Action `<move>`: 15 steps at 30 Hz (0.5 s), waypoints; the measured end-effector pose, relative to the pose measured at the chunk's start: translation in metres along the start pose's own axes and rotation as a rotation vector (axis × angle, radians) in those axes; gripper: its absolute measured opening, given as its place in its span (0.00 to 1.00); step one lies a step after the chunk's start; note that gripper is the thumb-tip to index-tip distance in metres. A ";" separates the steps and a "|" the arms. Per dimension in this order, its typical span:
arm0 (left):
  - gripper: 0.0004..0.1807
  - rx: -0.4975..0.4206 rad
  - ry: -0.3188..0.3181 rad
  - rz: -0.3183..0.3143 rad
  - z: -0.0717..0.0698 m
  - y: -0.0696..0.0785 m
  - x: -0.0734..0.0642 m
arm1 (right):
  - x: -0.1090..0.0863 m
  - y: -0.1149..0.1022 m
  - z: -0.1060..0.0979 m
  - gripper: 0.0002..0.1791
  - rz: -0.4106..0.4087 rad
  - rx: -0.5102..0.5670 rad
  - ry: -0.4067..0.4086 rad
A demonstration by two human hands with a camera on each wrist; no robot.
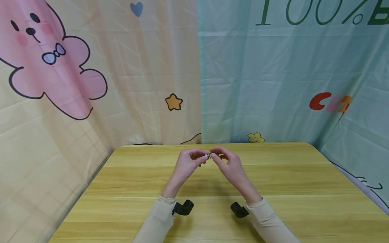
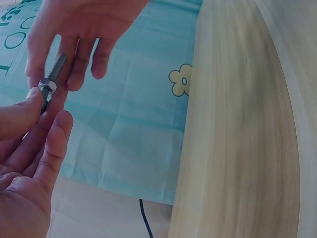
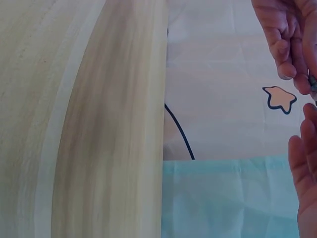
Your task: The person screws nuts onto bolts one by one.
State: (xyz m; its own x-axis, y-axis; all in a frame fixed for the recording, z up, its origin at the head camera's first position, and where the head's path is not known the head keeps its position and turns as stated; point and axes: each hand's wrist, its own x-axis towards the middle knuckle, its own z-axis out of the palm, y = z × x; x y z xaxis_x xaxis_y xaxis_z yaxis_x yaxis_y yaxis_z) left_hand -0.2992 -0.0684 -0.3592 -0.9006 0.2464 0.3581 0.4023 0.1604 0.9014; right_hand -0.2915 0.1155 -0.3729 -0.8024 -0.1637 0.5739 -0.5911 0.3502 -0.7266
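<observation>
My left hand (image 1: 188, 164) and right hand (image 1: 231, 168) meet above the far part of the table, fingertips close together. Between them is a small metal bolt (image 2: 59, 66) with a hex nut (image 2: 47, 86) on its thread. In the left wrist view, my left thumb and fingers pinch the bolt's lower end, just below the nut. My right thumb and index finger reach in from above and hold around the nut, the threaded shank lying along the index finger. Only a dark sliver of the hardware shows at the right wrist view's edge.
Under the hands spreads a wood-grain table (image 1: 121, 202). Printed curtains (image 1: 258, 84) hang behind its far edge and along both sides. Each wrist wears a black camera mount (image 1: 183, 207) over a pale sleeve (image 1: 158, 219).
</observation>
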 end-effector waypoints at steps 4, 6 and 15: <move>0.06 0.014 0.012 -0.008 -0.001 0.000 0.001 | 0.000 0.000 0.000 0.09 -0.054 0.040 -0.016; 0.06 0.021 0.013 -0.011 -0.002 0.000 0.001 | 0.000 0.001 0.000 0.09 -0.070 0.038 -0.027; 0.06 0.014 0.018 -0.019 -0.001 0.001 0.002 | 0.002 0.002 -0.001 0.08 -0.047 -0.058 -0.057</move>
State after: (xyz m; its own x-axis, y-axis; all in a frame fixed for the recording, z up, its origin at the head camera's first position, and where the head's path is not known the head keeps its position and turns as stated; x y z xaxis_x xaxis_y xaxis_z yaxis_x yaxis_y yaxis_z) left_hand -0.3006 -0.0691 -0.3578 -0.9111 0.2255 0.3451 0.3868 0.1781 0.9048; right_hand -0.2947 0.1164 -0.3728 -0.7785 -0.2328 0.5828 -0.6234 0.3934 -0.6757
